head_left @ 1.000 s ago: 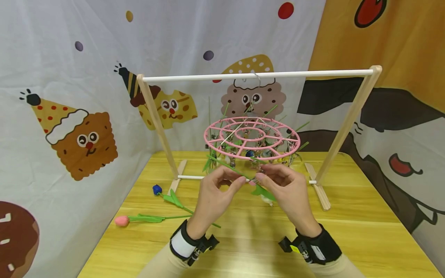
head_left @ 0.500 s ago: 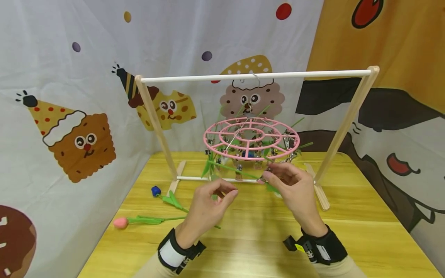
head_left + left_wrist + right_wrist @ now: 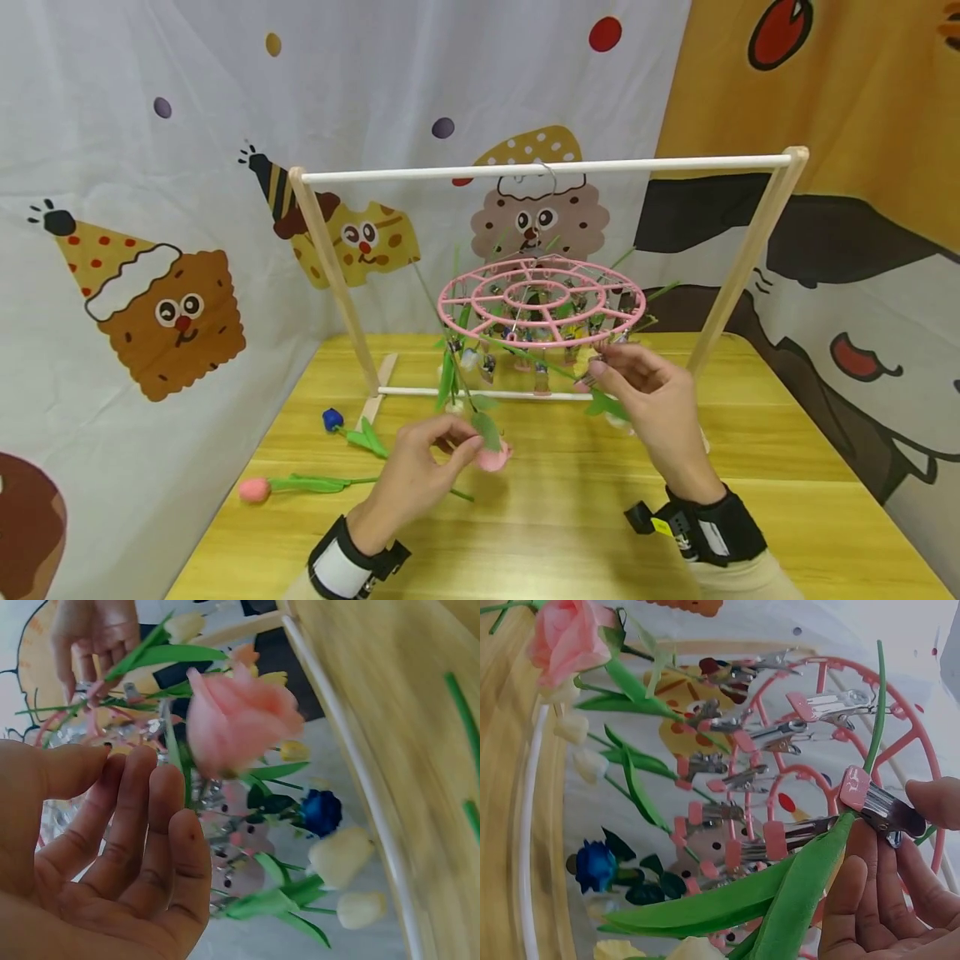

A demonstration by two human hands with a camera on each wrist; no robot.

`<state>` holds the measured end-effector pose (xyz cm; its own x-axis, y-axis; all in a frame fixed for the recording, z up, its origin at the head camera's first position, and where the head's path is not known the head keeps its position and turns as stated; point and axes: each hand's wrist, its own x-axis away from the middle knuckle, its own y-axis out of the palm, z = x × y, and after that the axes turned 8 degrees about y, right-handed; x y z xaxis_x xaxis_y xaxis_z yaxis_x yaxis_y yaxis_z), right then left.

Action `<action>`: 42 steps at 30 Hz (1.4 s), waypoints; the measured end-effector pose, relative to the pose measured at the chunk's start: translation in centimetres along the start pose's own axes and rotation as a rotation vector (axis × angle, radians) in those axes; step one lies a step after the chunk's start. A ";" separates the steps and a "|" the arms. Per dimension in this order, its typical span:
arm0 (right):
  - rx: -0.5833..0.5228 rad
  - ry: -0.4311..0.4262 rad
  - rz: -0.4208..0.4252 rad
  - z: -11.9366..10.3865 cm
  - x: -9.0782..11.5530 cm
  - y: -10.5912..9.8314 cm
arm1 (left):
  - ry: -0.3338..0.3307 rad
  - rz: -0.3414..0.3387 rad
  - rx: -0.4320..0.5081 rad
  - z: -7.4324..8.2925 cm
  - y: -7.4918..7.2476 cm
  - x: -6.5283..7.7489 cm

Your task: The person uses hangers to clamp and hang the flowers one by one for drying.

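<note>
My right hand (image 3: 652,408) pinches a metal clip (image 3: 885,806) with pink tips, at the right front of a round pink hanging rack (image 3: 555,342). The clip's tips sit on the green stem of a tulip whose leaves (image 3: 795,900) hang below; a white bloom (image 3: 618,421) shows under that hand. My left hand (image 3: 423,467) is lower and to the left, its fingers loosely bent. Just past its fingertips a pink rose (image 3: 240,720) hangs head down from the rack. In the left wrist view nothing is seen between those fingers.
The rack hangs from the white bar (image 3: 420,173) of a wooden stand. Several clipped flowers hang under it, including a blue rose (image 3: 595,866). A blue flower (image 3: 333,420) and a pink tulip (image 3: 255,490) lie on the table (image 3: 570,533) at left.
My left hand has left the stem near the clip and moved left and down. My right hand has shifted slightly right with the clip. The rack has turned, and the pink rose shows at front left.
</note>
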<state>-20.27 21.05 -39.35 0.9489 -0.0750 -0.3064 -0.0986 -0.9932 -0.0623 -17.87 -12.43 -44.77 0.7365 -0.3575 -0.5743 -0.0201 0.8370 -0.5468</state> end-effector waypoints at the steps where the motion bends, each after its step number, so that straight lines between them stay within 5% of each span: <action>1: -0.005 0.004 0.003 0.0 -0.1 -0.2 | -0.004 -0.005 -0.004 -0.2 -0.1 0.2; 16: -0.014 -0.003 0.046 0.4 -1.7 -1.8 | -0.167 -0.101 -0.117 -4.1 -2.4 2.1; 42: -0.113 0.056 0.077 1.7 -5.3 -4.7 | -0.182 -0.357 -0.380 -8.8 -4.9 4.1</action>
<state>-25.36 26.28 -39.08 0.9555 -0.1526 -0.2526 -0.1399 -0.9879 0.0676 -20.69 -21.61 -49.80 0.8466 -0.4863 -0.2164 0.0350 0.4564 -0.8891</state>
